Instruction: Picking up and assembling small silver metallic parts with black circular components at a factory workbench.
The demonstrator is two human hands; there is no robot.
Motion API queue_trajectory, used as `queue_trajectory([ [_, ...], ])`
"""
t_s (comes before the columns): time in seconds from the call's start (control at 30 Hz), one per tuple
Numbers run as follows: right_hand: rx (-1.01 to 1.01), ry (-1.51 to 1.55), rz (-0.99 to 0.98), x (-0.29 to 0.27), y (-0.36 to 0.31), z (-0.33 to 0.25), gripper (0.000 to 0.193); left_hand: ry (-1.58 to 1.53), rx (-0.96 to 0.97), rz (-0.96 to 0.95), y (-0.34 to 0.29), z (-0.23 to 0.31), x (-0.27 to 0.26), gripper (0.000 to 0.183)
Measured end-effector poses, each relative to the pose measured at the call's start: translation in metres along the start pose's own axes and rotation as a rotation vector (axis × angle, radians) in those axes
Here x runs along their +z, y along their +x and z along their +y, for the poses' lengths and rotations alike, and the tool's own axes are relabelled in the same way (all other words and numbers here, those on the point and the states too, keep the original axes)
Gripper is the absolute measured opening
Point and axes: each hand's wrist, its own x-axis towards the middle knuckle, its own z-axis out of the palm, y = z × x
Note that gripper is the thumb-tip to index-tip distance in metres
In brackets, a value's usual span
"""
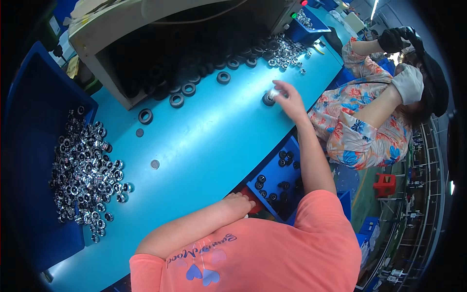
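Note:
At the right part of the blue tabletop (194, 141), my right hand (292, 101) is closed in a pinch on a small shiny metal piece (274, 92), blurred by motion. Right below it a black ring (267, 100) sits on the table; whether the two touch I cannot tell. My left hand (237, 205) rests at the table's near edge, its fingers curled and mostly hidden, so anything in them does not show. Beyond my right hand several black rings (224, 78) lie in a loose row, beside a pile of shiny metal rings (284, 52).
A large heap of chrome rings (87, 170) spills from a blue bin (36, 121) at left. Two small grey discs (154, 164) lie mid-table. A pale machine housing (97, 36) stands at the back. Under the near edge a blue tray (279, 177) holds black parts. A co-worker (374, 112) is at right.

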Motion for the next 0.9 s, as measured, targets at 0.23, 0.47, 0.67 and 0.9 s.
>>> queue_trajectory([
  [0.23, -0.210, -0.441, 0.196, 0.017, -0.040, -0.025, 0.047, -0.002, 0.009, 0.046, 0.000, 0.000, 0.002, 0.046],
  [0.47, -0.322, -0.441, 0.274, 0.018, -0.043, -0.045, 0.050, 0.026, -0.012, 0.038, 0.002, 0.000, 0.002, 0.048],
  [0.67, -0.251, -0.374, 0.279, 0.015, -0.041, -0.040, 0.054, 0.049, -0.013, 0.042, 0.003, 0.003, 0.002, 0.048],
  [0.9, -0.252, -0.315, 0.293, 0.012, -0.041, -0.036, 0.054, 0.064, -0.029, 0.025, 0.005, 0.004, 0.001, 0.047],
])
